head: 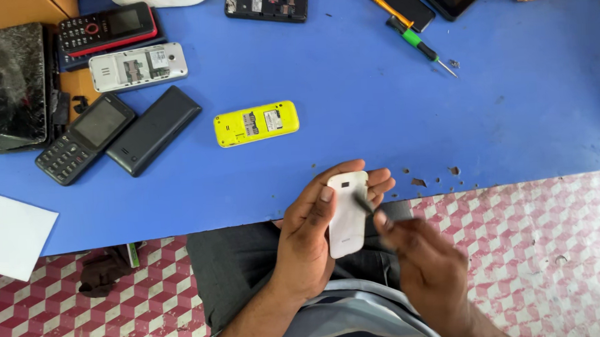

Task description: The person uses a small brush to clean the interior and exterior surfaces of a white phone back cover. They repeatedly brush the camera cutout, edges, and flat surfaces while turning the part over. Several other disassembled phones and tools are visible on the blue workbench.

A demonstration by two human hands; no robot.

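1. Head view, looking down. The left hand point(310, 236) holds a white phone point(349, 214) back side up, over the lap and just at the near edge of the blue table point(351, 90). This grip is closed around the phone: the thumb lies across its left edge and the fingertips point(381, 183) wrap its right edge near the top.

2. The phone's long axis runs away from the body, nearly upright in the picture, with its top end tilted slightly to the right. Its lower end sticks out below the left grip.

3. The right hand point(425, 264) is blurred. It sits just right of and below the phone and pinches a thin dark tool point(365, 206), whose kind I cannot tell. The tool's tip touches or nearly touches the phone's right edge, close to the left fingertips.

4. So the phone lies up and to the left of the right grip, with the tool pointing that way. The left hand is the nearer one, already on the phone.

5. Farther from both grips, on the table: a yellow phone point(256, 123) with its back open lies up and left; more phones point(137, 66) lie far left; two screwdrivers point(416, 43) lie up and right.
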